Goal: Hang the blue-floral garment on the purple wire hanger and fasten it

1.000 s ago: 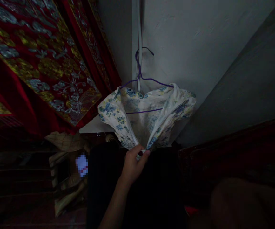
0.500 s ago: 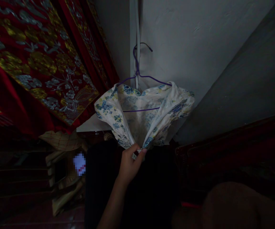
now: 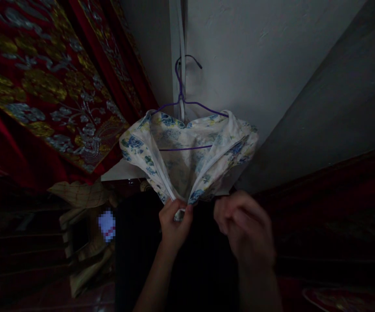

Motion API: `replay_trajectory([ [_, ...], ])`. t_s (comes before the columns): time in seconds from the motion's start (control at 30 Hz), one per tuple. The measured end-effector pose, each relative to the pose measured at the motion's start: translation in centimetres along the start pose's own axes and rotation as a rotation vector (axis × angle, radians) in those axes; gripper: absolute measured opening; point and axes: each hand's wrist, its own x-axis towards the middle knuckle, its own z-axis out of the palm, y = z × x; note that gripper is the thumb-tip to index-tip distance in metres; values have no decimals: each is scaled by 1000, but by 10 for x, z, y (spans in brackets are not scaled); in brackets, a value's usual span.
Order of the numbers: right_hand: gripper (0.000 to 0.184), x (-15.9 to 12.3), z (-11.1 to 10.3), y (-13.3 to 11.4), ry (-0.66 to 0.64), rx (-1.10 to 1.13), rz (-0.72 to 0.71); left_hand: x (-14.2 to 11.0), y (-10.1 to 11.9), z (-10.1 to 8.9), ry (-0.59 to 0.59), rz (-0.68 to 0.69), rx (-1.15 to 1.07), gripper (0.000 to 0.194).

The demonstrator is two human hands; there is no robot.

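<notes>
A white garment with blue and yellow flowers hangs on a purple wire hanger against a pale wall. Its front lies open. My left hand pinches the garment's lower front edge, fingers closed on the cloth. My right hand is raised just to the right of it, blurred by motion, fingers curled, close to the garment's right edge. Whether it touches the cloth I cannot tell. Below the hands hangs dark fabric.
A red hanging with gold and silver embroidery fills the upper left. A grey slanted surface runs along the right. Beige cloth and boxes lie in the dim lower left. Dark red furniture stands at the right.
My right hand has come up from the lower right to beside the garment. My left hand keeps its pinch on the cloth. The view has shifted slightly right.
</notes>
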Motion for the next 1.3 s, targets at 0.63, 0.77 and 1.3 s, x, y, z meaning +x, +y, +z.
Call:
replay_trajectory([
  [0.63, 25, 23, 12, 60, -132, -287, 191, -15, -4, 18, 80, -349, -415, 41],
  [0.77, 25, 24, 9, 60, -173, -255, 179, -14, -5, 15, 68, -387, -394, 32],
  [1.3, 12, 166, -10, 18, -77, -585, -472, -33, -11, 33, -21, -427, -370, 23],
])
